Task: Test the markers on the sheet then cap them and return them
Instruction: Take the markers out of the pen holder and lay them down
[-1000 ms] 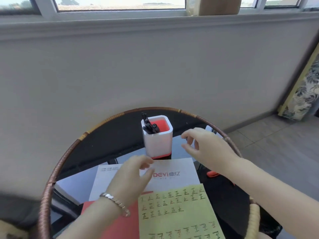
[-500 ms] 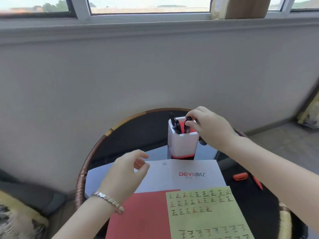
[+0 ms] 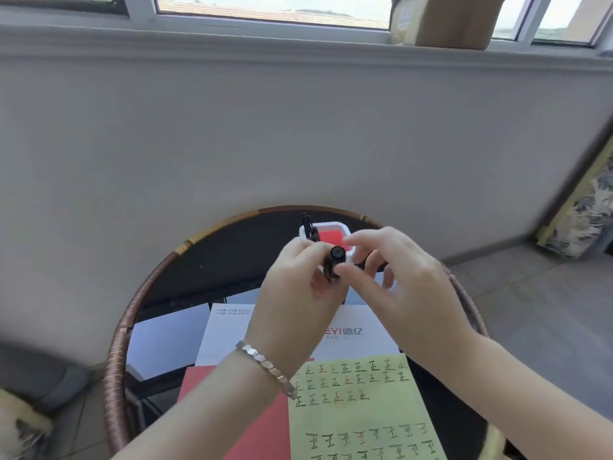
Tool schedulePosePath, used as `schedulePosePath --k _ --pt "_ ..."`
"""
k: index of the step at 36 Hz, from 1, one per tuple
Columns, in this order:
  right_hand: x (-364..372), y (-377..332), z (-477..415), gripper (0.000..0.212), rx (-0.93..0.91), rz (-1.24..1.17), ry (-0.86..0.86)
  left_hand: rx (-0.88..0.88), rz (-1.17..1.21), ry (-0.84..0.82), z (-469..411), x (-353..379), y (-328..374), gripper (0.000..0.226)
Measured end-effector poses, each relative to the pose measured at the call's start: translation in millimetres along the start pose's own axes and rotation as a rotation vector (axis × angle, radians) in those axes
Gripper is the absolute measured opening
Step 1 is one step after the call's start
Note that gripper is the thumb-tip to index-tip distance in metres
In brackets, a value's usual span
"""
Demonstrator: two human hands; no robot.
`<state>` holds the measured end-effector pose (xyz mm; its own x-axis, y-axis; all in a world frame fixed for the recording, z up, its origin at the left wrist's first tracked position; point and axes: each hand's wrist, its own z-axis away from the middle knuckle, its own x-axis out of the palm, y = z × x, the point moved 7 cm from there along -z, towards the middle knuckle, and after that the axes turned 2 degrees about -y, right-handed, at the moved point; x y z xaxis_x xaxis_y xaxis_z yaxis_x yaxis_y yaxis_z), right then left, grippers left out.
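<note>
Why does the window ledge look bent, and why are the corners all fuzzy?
Head view: the wide-angle lens bows the ledge and the table rim; the edges smear, so the left corner is only a blur. Daylight from the window lights everything evenly, with no hard glare. The hands, the marker and the yellow sheet are sharp enough to read.

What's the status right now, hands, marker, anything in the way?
Left hand and right hand both on one black marker, held above the table. Cap looks on. Yellow sheet below, partly filled. White pen holder behind the hands; nothing blocking.
</note>
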<state>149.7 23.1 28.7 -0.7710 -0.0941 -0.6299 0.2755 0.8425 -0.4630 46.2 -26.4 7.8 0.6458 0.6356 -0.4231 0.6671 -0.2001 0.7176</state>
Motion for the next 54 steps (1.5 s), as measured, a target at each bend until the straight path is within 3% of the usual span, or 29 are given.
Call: schedulePosePath --k 4,8,10,13,19,25,30,38,45,49,51,54 --pt "13.7 35.2 19.3 0.026 0.398 -0.305 -0.151 -0.161 0.165 0.098 6.6 -6.5 -13.4 0.015" --pt "36.4 55.9 39.0 0.032 0.746 -0.719 -0.264 -0.314 0.484 0.008 14.9 0.6 -16.0 0.014" --pt "38.2 54.8 40.8 0.035 0.803 -0.897 -0.236 -0.356 0.493 -0.052 19.3 6.2 -19.2 0.015" --pt "33.9 54.7 37.7 0.035 0.803 -1.070 -0.139 -0.300 0.294 -0.152 23.3 12.5 -26.0 0.016" --pt "34.6 51.7 43.2 0.024 0.667 -0.879 -0.071 -0.046 -0.129 -0.399 38.5 30.2 -20.9 0.007" --pt "41.5 44.5 55.0 0.034 0.545 -0.890 -0.044 0.094 -0.237 -0.369 43.5 30.3 -21.6 0.037" --pt "40.2 45.3 53.0 0.027 0.514 -0.931 -0.033 0.097 -0.220 -0.389 39.0 29.3 -18.1 0.040" --pt "38.8 51.0 52.3 0.026 0.470 -0.958 -0.079 -0.039 -0.069 -0.457 36.0 33.7 -18.0 0.025" --pt "36.0 55.8 55.1 0.038 0.407 -0.885 -0.219 -0.176 0.027 -0.612 44.1 41.9 -22.8 0.007" --pt "21.6 73.0 42.1 0.020 0.575 -0.876 -0.188 -0.343 -0.019 -0.699 49.4 44.4 -36.6 0.022" --pt "10.9 97.8 36.6 0.018 0.752 -0.937 -0.146 -0.463 0.017 -0.628 48.8 39.1 -48.4 0.019" --pt "-1.4 128.2 37.0 0.023 0.978 -0.975 -0.196 -0.499 0.011 -0.534 47.9 33.9 -63.0 0.023"
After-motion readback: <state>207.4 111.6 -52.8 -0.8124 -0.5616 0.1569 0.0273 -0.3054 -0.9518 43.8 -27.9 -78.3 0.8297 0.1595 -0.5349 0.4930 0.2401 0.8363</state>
